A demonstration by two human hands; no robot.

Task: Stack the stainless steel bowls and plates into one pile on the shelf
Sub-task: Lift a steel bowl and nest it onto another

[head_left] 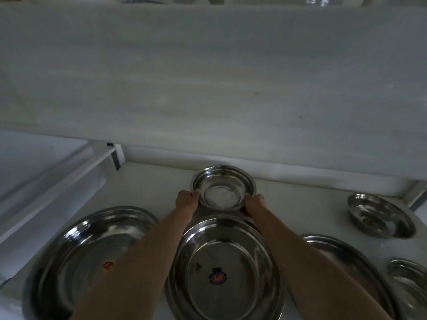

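A small steel bowl (221, 192) is held by its rim between my left hand (187, 200) and my right hand (255, 203), nested in or just above a slightly wider bowl (249, 179) at the back of the white shelf (152, 181). In front of it sits a large steel plate (223, 266) with a red sticker. Another large plate (92, 252) lies at the left, partly under my left forearm. A third plate (344, 266) lies at the right, partly hidden by my right forearm. Two more small bowls sit at the right, one at the back (381, 215) and one at the front edge (409, 287).
A white wall (208, 77) rises right behind the shelf. A white rail or frame (69, 172) runs diagonally at the left. A metal bracket (416, 199) shows at the far right corner.
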